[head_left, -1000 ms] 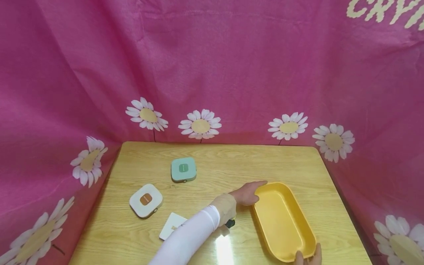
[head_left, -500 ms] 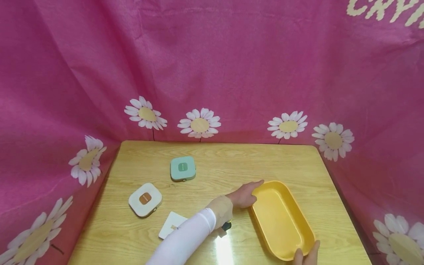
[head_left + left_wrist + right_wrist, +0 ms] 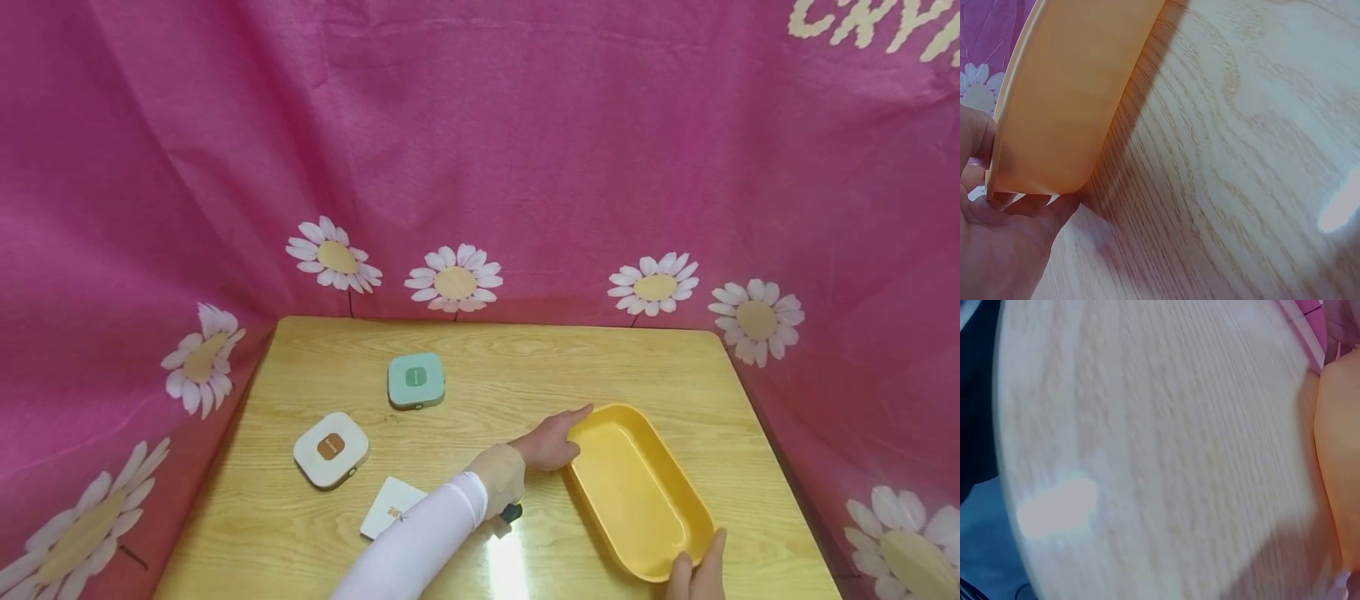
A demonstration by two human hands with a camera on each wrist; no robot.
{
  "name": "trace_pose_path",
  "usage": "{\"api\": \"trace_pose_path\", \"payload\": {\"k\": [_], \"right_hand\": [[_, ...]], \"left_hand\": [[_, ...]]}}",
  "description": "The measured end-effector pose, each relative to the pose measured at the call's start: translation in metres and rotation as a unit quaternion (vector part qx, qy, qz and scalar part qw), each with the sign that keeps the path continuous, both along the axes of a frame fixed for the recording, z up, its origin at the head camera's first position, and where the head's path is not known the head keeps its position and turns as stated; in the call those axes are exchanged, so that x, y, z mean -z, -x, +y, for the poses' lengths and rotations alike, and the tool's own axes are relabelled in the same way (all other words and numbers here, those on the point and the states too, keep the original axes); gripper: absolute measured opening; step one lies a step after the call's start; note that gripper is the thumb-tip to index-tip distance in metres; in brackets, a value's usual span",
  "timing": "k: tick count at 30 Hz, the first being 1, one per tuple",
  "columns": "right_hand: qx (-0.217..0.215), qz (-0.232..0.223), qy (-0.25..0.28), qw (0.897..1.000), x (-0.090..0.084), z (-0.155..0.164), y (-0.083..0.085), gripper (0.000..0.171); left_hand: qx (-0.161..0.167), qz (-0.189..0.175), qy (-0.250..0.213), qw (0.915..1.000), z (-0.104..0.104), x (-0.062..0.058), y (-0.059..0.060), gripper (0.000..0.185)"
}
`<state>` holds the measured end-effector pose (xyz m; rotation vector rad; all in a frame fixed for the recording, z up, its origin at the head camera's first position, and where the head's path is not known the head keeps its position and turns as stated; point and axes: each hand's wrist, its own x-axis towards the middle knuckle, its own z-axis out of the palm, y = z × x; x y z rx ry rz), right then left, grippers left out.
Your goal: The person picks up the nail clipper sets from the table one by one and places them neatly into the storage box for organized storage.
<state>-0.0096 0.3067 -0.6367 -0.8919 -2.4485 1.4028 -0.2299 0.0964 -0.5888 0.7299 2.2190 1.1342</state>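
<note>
A yellow oblong tray (image 3: pixel 630 492) lies at an angle on the right half of the wooden table (image 3: pixel 525 358). My left hand (image 3: pixel 551 442) is at the tray's far left end. In the left wrist view the left hand (image 3: pixel 997 250) pinches that end of the tray (image 3: pixel 1072 94), fingers behind the rim and thumb below it. At the picture's bottom edge my right hand (image 3: pixel 697 575) holds the tray's near end, mostly cut off. The right wrist view is blurred and shows only the table top and a strip of the tray (image 3: pixel 1335 456).
A mint green square case (image 3: pixel 416 380) and a white square case with a brown centre (image 3: pixel 331 448) lie on the left of the table. A white card (image 3: pixel 390 507) lies near my left sleeve. A small dark object (image 3: pixel 512 512) peeks out under the wrist. Pink daisy cloth surrounds the table.
The tray has slid a little to the left and away from me, with both hands staying on its ends.
</note>
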Motion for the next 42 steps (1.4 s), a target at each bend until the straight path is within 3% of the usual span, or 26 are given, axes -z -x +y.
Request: {"api": "trace_pose_path", "payload": {"k": [10,18,23,27,35,38,42], "right_hand": [[-0.005,0.089,-0.057,0.994,0.010,0.003,0.024,0.069],[-0.072,0.097,-0.041,0.992,0.003,0.011,0.045,0.065],[-0.096,0.073,-0.027,0.992,-0.001,0.013,0.058,0.066],[-0.082,0.062,-0.018,0.995,-0.002,0.009,0.064,0.068],[-0.042,0.112,-0.048,0.992,0.002,-0.001,0.074,0.058],[-0.031,0.109,-0.058,0.992,0.000,-0.004,0.079,0.055],[-0.035,0.086,-0.047,0.995,-0.004,-0.005,0.088,0.057]], "left_hand": [[-0.028,-0.010,0.000,0.9996,-0.012,-0.002,0.002,0.082],[-0.051,-0.011,-0.003,0.9987,-0.021,0.005,0.005,0.082],[-0.070,-0.011,-0.008,0.9975,-0.029,0.005,0.007,0.082],[-0.075,-0.011,-0.015,0.9970,-0.033,0.006,0.010,0.084],[-0.090,0.015,-0.014,0.9957,-0.039,0.009,0.014,0.085],[-0.100,0.000,-0.015,0.9948,-0.042,0.009,0.014,0.085],[-0.105,0.011,-0.003,0.9944,-0.045,0.008,0.015,0.084]]}}
